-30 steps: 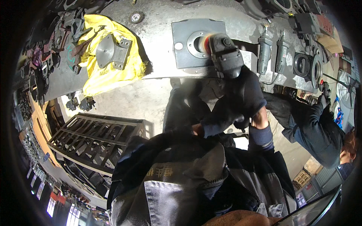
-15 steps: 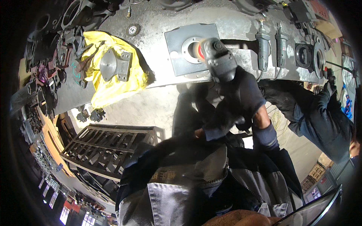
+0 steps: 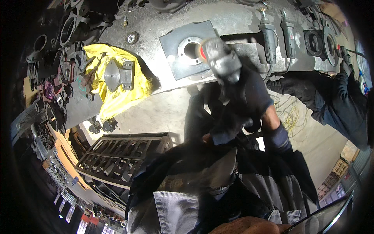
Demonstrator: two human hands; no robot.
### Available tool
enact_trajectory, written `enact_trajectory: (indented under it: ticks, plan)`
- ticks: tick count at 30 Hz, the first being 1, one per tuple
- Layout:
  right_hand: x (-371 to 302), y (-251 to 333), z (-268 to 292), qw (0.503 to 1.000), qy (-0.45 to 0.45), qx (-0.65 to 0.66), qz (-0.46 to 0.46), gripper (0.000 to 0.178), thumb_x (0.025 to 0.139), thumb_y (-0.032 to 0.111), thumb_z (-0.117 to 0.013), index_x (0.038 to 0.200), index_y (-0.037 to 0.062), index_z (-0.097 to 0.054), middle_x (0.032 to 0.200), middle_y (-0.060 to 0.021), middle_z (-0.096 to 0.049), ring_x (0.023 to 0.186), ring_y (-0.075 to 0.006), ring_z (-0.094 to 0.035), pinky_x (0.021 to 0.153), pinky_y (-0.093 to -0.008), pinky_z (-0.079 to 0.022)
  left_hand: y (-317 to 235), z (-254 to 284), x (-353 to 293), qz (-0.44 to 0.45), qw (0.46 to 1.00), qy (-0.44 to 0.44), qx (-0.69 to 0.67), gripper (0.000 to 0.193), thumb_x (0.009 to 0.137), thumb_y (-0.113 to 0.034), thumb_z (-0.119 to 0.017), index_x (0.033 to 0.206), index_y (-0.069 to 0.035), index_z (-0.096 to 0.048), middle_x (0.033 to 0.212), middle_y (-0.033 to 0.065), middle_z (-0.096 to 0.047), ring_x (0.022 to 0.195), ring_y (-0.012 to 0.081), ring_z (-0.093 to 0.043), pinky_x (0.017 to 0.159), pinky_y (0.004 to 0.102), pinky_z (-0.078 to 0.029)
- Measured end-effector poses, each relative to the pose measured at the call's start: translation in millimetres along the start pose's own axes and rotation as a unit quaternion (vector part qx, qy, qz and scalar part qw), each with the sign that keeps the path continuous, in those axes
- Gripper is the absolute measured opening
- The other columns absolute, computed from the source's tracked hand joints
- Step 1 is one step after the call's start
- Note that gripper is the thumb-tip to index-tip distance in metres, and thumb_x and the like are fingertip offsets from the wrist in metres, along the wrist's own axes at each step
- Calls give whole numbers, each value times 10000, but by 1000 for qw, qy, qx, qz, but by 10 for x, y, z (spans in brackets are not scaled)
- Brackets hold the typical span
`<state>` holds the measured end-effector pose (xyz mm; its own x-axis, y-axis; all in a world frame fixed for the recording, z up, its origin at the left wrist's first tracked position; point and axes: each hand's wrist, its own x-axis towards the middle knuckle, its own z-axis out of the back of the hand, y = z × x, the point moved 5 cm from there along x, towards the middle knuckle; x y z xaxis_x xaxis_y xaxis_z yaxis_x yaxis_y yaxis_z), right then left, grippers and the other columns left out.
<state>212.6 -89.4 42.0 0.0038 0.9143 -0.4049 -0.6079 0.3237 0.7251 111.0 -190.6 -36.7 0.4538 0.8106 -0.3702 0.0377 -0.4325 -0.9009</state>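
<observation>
An angle grinder (image 3: 223,60) is in my gloved hands, its red disc (image 3: 203,53) at the right edge of the round hole in a dark square metal plate (image 3: 173,43). My right hand (image 3: 251,91), in a dark glove, is wrapped round the grinder's body. Lower and nearer to me, my left hand (image 3: 228,126) is closed at the rear of the tool, its fingers partly lost in shadow. The plate lies on the metal workbench (image 3: 156,64), close to its front edge. A pale ring surrounds the hole.
Left of the plate, a dark metal part (image 3: 113,75) rests on a yellow bag (image 3: 130,99). Two corded grinders (image 3: 268,43) lie to the right, beside ring-shaped parts (image 3: 313,43). Another person's gloved hand (image 3: 345,69) is at far right. A slatted metal rack (image 3: 120,156) stands below left.
The view has turned slightly, so the bench things sit differently in the picture. Both hands still hold the grinder, its disc still at the right side of the hole.
</observation>
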Motion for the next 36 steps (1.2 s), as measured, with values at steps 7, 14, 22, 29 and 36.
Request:
enact_trajectory:
  ticks: [7,14,22,29,36]
  plan:
    - [-26,-209,-191,999,27,-23,-33,563,731,242,-821,1186,-42,-649,1054,-229,-762,1029,-405,-741,872,-442,-586,166,7,-98,-11,1000,-7,23,244,816,-69,-775,1033,19,-706,852,102,-724,801,202,-694,723,346,-568]
    - [154,-259,123,979,-17,-135,150,291,753,203,-783,1019,90,-747,957,-179,-692,858,-418,-690,758,-470,-575,-322,-142,300,-3,998,-5,-69,187,772,-58,-790,937,16,-743,770,91,-746,733,199,-719,670,342,-585]
    - [61,-269,273,992,-55,-19,112,174,736,139,-784,893,77,-743,885,-165,-685,801,-395,-696,679,-461,-567,-347,-285,323,-30,995,20,-95,180,770,-42,-777,942,10,-757,793,96,-758,782,182,-741,740,344,-612]
    - [271,-88,300,940,-32,-239,241,190,752,200,-770,916,106,-751,926,-178,-719,851,-395,-720,746,-460,-583,-541,-146,428,-226,963,-43,140,153,776,-43,-770,920,8,-755,786,91,-752,746,176,-715,733,346,-590]
    - [240,-74,266,975,-37,-118,183,181,690,175,-752,858,109,-740,870,-155,-686,840,-388,-700,712,-473,-566,-648,-174,298,-260,947,-114,154,239,781,-60,-807,997,13,-735,869,92,-731,823,174,-697,749,329,-569]
